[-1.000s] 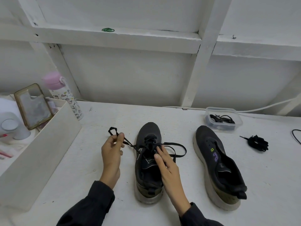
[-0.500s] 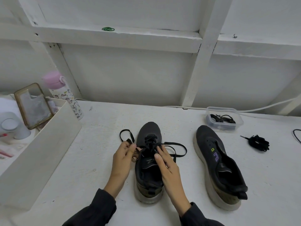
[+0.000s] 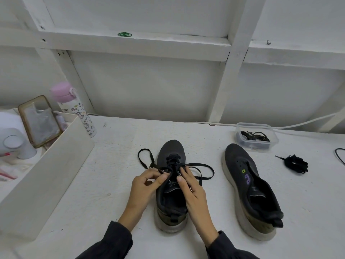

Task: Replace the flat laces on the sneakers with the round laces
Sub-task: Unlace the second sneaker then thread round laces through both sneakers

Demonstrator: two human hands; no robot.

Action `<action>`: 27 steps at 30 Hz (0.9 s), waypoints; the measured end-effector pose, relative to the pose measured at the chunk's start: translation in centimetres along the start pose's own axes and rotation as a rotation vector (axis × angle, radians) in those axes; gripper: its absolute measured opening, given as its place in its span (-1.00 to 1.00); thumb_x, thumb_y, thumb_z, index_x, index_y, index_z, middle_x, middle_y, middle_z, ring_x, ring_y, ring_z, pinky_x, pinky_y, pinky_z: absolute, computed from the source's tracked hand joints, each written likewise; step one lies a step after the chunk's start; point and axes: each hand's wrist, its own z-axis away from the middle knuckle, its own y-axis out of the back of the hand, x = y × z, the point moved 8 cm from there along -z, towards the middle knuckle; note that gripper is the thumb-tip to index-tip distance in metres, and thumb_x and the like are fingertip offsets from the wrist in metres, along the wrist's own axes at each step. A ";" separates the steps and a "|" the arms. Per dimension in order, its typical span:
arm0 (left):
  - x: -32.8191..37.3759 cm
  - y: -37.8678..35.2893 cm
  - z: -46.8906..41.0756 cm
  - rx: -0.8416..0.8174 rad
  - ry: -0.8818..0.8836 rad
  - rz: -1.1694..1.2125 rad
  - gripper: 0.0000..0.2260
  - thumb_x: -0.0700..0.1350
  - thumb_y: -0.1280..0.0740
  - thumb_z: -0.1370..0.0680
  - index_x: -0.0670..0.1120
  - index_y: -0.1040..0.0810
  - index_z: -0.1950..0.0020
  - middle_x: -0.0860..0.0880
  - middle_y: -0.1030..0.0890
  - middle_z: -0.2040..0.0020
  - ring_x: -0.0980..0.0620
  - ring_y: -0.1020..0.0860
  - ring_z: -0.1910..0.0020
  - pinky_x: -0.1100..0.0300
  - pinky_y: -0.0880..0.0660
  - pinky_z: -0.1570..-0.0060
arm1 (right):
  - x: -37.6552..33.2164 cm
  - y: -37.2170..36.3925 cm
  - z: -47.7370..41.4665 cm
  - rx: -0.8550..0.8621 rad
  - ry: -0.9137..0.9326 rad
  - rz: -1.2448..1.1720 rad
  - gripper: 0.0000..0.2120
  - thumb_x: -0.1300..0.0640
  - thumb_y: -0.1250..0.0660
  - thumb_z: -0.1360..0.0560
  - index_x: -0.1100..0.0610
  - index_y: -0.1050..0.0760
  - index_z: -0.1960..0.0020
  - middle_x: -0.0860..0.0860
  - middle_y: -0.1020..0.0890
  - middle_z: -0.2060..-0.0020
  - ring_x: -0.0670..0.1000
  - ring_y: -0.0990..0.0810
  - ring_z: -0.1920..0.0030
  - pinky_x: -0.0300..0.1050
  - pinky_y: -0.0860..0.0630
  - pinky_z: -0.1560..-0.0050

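Observation:
A black sneaker (image 3: 172, 148) stands in the middle of the white table, toe away from me, with a flat black lace (image 3: 203, 170) still threaded in its front eyelets. My left hand (image 3: 147, 184) pinches that lace at the shoe's left eyelets; a loose loop trails off to the left. My right hand (image 3: 192, 189) rests on the shoe's right side, fingertips on the tongue, holding it steady. A second black sneaker (image 3: 250, 187), without a lace, lies to the right. A clear plastic tub (image 3: 256, 136) holds round black laces. A bundled black lace (image 3: 295, 163) lies at the far right.
A white open box (image 3: 46, 165) stands at the left with a phone case (image 3: 40, 121) and small items inside. A pink-capped bottle (image 3: 74, 107) stands behind it. A white cable (image 3: 298, 122) runs along the back wall. A thin black cord (image 3: 338, 156) shows at the right edge.
My left hand came in from the left with the lace end and now pinches the lace at the shoe's eyelets. My right hand stayed on the shoe.

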 end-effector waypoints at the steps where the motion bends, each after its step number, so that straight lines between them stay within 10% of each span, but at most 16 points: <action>1: -0.1 0.1 -0.1 0.011 -0.009 -0.016 -0.89 -0.12 -0.42 -0.47 -0.16 -0.68 0.12 -0.01 -0.68 0.11 0.04 -0.63 0.05 0.14 -0.57 0.01 | 0.0 0.0 0.0 0.000 -0.004 -0.004 -0.59 -0.04 -0.29 -0.56 -0.06 -0.45 -0.40 -0.18 -0.35 -0.46 -0.35 -0.24 -0.42 -0.59 -0.22 -0.24; 9: -0.5 -1.0 -0.3 0.004 -0.042 -0.177 -0.90 -0.10 -0.24 -0.60 0.03 -0.55 0.01 0.03 -0.66 0.08 0.18 -0.62 0.08 0.30 -0.54 0.05 | 0.1 -0.1 0.0 0.005 -0.025 -0.020 -0.62 0.00 -0.30 -0.56 -0.05 -0.46 -0.38 -0.15 -0.36 -0.45 -0.57 -0.24 -0.26 -0.63 -0.23 -0.17; 17: -0.7 -0.4 -0.3 0.137 -0.097 -0.316 -0.90 -0.21 -0.28 -0.61 -0.14 -0.60 0.03 0.00 -0.66 0.17 0.14 -0.60 0.17 0.28 -0.54 0.17 | -1.3 0.7 0.3 0.095 0.136 0.190 -0.62 0.00 -0.35 -0.54 -0.12 -0.46 -0.36 -0.16 -0.37 -0.44 -0.32 -0.25 -0.42 -0.24 -0.29 -0.43; 22: -0.4 -0.3 -0.1 0.142 -0.118 -0.296 -0.91 -0.22 -0.29 -0.60 -0.11 -0.59 0.04 0.03 -0.66 0.18 0.16 -0.60 0.16 0.28 -0.53 0.17 | -3.7 0.3 0.1 0.068 0.310 0.373 -0.81 -0.14 -0.41 -0.40 -0.16 -0.61 0.00 -0.23 -0.41 -0.34 -0.21 -0.35 -0.36 -0.45 -0.29 -0.24; 27: 0.7 -0.5 0.3 0.153 -0.157 -0.308 -0.81 -0.24 -0.30 -0.59 0.04 -0.52 0.14 0.12 -0.57 0.30 0.26 -0.55 0.29 0.45 -0.41 0.30 | -5.0 -1.1 -2.0 -0.082 0.372 0.595 -0.69 0.00 -0.42 -0.44 -0.12 -0.60 -0.17 -0.26 -0.55 -0.13 -0.21 -0.44 -0.16 -0.28 -0.39 -0.15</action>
